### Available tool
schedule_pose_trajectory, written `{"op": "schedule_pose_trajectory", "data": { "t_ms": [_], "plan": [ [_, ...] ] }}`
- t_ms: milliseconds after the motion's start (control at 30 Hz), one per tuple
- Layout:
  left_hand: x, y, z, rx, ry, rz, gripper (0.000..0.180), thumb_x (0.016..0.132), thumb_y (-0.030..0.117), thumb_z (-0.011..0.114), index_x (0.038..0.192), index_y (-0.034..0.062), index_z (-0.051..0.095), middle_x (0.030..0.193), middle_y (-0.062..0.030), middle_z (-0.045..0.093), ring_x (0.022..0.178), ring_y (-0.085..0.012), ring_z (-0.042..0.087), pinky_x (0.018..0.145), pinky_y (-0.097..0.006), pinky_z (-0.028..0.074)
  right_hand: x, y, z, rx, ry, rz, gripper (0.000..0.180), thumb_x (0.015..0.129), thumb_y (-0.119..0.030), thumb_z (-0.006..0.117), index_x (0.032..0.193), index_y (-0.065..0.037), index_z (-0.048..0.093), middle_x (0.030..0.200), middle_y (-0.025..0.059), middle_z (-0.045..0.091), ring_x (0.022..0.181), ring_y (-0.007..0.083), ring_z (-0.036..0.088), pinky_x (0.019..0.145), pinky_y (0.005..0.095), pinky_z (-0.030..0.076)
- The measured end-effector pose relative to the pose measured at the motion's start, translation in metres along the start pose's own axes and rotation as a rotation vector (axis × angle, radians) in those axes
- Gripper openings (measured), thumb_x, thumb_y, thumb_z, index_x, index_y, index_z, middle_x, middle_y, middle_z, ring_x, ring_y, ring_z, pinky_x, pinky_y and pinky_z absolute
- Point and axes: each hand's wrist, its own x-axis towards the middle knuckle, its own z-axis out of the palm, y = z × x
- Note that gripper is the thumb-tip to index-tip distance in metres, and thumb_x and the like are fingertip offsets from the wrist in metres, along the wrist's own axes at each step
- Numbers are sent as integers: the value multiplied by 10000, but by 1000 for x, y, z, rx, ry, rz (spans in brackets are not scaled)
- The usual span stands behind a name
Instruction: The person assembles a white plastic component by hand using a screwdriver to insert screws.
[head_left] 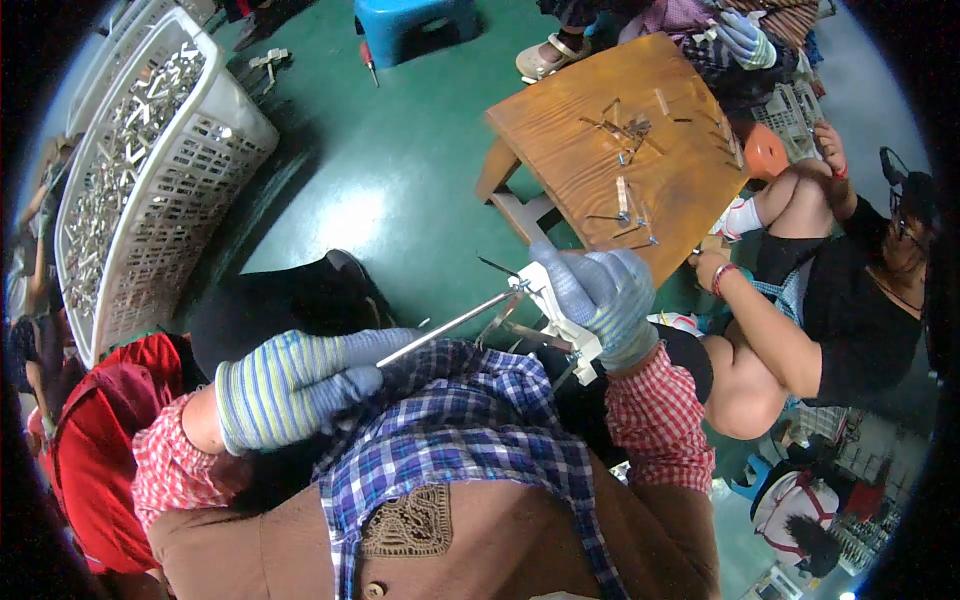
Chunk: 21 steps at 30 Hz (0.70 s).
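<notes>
My left hand [300, 385], in a striped blue-grey glove, is closed around a screwdriver [445, 330]; only its long metal shaft shows, the handle being hidden in the glove. The shaft's tip meets a small screw at the upper end of a white bracket [558, 315]. That bracket is gripped by my right hand [605, 300], gloved the same way, in front of my lap. Thin metal strips and a dark pin stick out from the bracket. Below both hands lies my blue checked apron [450, 400].
A white basket [215, 150] heaped with small metal parts stands at left. At the upper right is a wooden table [560, 130] with several loose metal pieces. A blue stool [415, 25] and a red-handled screwdriver [368, 60] are beyond. A person [840, 290] sits close on the right.
</notes>
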Motion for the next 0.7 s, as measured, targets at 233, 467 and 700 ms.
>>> {"op": "schedule_pose_trajectory", "data": {
  "t_ms": [233, 467, 700],
  "plan": [
    [14, -28, -4, -130, 101, 80, 351, 949, 27, 520, 1296, 46, 572, 1138, -75, 672, 1056, -140, 584, 933, -286, 456, 0, -11, -4, -15, -120, -56, 524, 774, -220, 604, 1276, -72, 573, 773, -18, 531, 637, 146, 499, 502, 300, 399],
    [19, -35, 1, -256, 101, -35, 339, 934, 37, 549, 1270, 40, 592, 1107, -74, 683, 1011, -134, 589, 909, -278, 470, -7, -17, 0, 54, -180, -6, 583, 805, -283, 590, 1324, -28, 517, 733, 21, 479, 583, 165, 480, 474, 332, 377],
    [22, -39, 0, -37, 147, 123, 318, 913, 6, 535, 1219, 29, 620, 1105, -124, 693, 1020, -188, 633, 893, -307, 490, -9, -18, 1, 103, -193, -16, 650, 789, -378, 621, 1311, -4, 525, 678, 22, 451, 571, 170, 473, 469, 341, 370]
  ]
}}
